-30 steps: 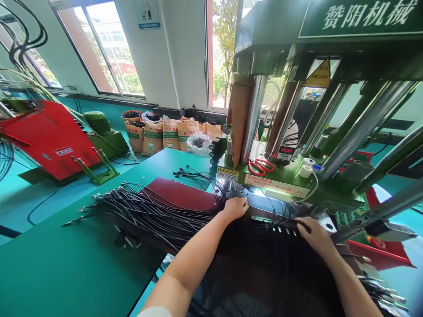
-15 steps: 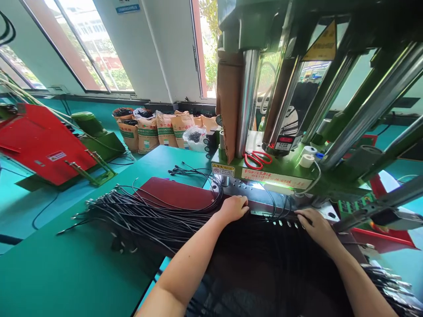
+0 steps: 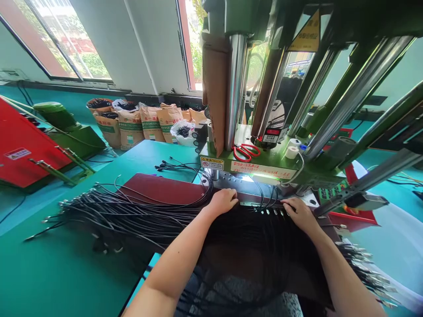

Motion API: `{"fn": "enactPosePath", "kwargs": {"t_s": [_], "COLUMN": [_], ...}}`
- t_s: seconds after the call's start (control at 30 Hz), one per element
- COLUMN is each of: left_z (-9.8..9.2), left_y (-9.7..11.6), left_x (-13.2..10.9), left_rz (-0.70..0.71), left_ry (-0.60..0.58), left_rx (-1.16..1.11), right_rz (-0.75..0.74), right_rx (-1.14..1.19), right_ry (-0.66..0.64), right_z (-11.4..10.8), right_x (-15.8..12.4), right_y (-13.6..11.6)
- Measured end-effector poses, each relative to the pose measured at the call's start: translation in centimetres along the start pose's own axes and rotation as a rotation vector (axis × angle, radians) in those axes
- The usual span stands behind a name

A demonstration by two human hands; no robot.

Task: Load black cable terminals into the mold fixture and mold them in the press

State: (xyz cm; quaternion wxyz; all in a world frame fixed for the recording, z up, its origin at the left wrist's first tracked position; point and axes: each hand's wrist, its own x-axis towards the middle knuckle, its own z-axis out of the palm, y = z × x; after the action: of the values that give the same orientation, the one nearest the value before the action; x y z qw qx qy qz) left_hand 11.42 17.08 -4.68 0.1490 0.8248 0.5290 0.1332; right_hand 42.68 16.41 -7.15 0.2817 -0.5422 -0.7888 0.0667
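Observation:
My left hand (image 3: 224,202) has its fingers curled at the left end of a metal mould plate (image 3: 245,204) on the front of the press bed. At the plate's right end, the fingers of my right hand (image 3: 300,212) are bent over the edge; the fingertips of both are partly hidden. Between my hands, several black cables (image 3: 264,193) loop over the plate, with small shiny metal ends in a row along its front. A large bundle of black cables (image 3: 132,215) with metal tips lies to the left of my left arm. More dark cables hang beneath my forearms.
The green press (image 3: 261,160) rises ahead on steel columns (image 3: 236,88). Red-handled scissors (image 3: 246,152) and white tape rolls (image 3: 292,152) lie on its ledge. A dark red board (image 3: 161,189) is on the green table (image 3: 39,273). Metal-tipped cables (image 3: 366,268) stand right; sacks (image 3: 128,127) line the wall.
The camera view has turned to the right, so the scene sits further left. Both hands stay at the two ends of the mould plate, with little visible change.

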Motion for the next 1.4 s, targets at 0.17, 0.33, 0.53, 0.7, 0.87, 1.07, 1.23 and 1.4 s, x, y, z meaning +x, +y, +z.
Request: {"fn": "enactPosePath", "kwargs": {"t_s": [0.17, 0.33, 0.53, 0.7, 0.87, 1.07, 1.23, 1.4], "left_z": [0.0, -0.1, -0.2, -0.1, -0.1, -0.3, -0.3, -0.3], "left_y": [0.0, -0.1, 0.1, 0.0, -0.1, 0.1, 0.2, 0.4], "left_x": [0.0, -0.1, -0.1, -0.1, -0.1, -0.1, -0.2, -0.2], "left_rz": [0.0, -0.003, -0.006, -0.007, -0.011, -0.016, -0.019, -0.023], "left_ry": [-0.003, -0.009, -0.017, -0.018, -0.027, -0.035, -0.034, -0.031], "left_rx": [-0.004, -0.004, -0.005, -0.008, -0.015, -0.019, -0.027, -0.031], "right_rz": [0.013, 0.021, 0.024, 0.032, 0.05, 0.063, 0.059, 0.02], "right_rx": [0.0, -0.003, -0.001, 0.002, 0.005, 0.016, 0.01, 0.008], "right_ry": [-0.003, -0.008, -0.024, -0.026, -0.037, -0.019, 0.054, 0.102], "right_z": [0.0, -0.1, -0.3, -0.4, -0.4, -0.5, -1.6, -2.0], "right_x": [0.1, 0.0, 0.0, 0.0, 0.0, 0.1, 1.2, 5.5], "right_y": [-0.2, -0.4, -0.6, -0.7, -0.9, -0.9, -1.3, -2.0]}}
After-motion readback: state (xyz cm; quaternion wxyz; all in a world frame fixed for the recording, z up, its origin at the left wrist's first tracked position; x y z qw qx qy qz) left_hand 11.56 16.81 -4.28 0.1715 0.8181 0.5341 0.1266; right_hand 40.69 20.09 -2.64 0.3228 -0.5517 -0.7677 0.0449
